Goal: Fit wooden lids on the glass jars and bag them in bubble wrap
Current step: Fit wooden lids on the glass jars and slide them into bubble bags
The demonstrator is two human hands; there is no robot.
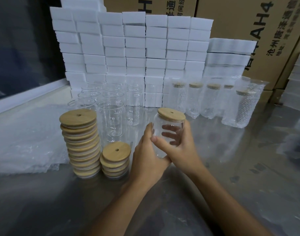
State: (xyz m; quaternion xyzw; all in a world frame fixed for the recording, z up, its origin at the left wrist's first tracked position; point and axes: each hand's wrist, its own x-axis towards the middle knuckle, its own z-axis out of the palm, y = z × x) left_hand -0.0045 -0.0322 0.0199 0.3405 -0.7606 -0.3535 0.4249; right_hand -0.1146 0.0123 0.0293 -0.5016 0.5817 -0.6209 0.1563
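A clear glass jar (168, 132) with a round wooden lid (171, 114) on its mouth is tilted between both hands above the table. My left hand (145, 157) grips its left side and base. My right hand (181, 147) wraps round the right side, fingers showing through the glass. Two stacks of wooden lids stand to the left, a tall stack (81, 143) and a short stack (115, 160). Several bare jars (111, 120) stand behind them. Several lidded jars in bubble wrap bags (212, 101) line up at the right.
A pile of flat bubble wrap bags (21, 142) lies at the left on the steel table (231, 184). White foam boxes (137, 48) are stacked in a wall at the back, with brown cartons (248, 17) behind them and more white boxes (297, 82) at the far right.
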